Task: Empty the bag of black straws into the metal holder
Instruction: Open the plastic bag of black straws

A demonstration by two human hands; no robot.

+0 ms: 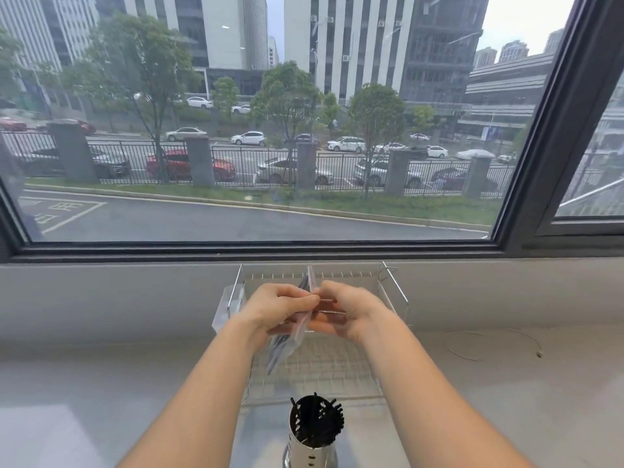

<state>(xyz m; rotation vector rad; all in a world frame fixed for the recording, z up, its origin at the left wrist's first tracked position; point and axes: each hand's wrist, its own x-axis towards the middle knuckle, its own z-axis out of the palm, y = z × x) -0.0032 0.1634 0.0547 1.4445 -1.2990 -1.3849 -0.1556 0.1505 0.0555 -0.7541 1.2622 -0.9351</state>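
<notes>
The bag (293, 327), a clear plastic packet with a pinkish edge and dark straws showing through its lower part, hangs tilted in mid-air between both hands, above a wire rack (393, 292) that sits on the counter (84, 383) against its far edge, under the window (256, 130). The bag's top rises past the knuckles towards the glass; its lower end slants down and to the left, over the rack's floor.

The left hand (275, 310) is curled with the back facing up, thumb and fingers pinched on the bag's left face near the top. The right hand (346, 310) mirrors it, fingers bent inwards and pinched on the opposite side, so that the fingertips of both hands nearly meet at the bag's mouth. Both forearms reach forward from the near edge of the counter, bare, converging towards the middle.

The metal holder (312, 447), a shiny perforated cylinder, stands upright at the near edge between the forearms, well below the bag, with black straws (317, 422) already bristling from its open top.
</notes>
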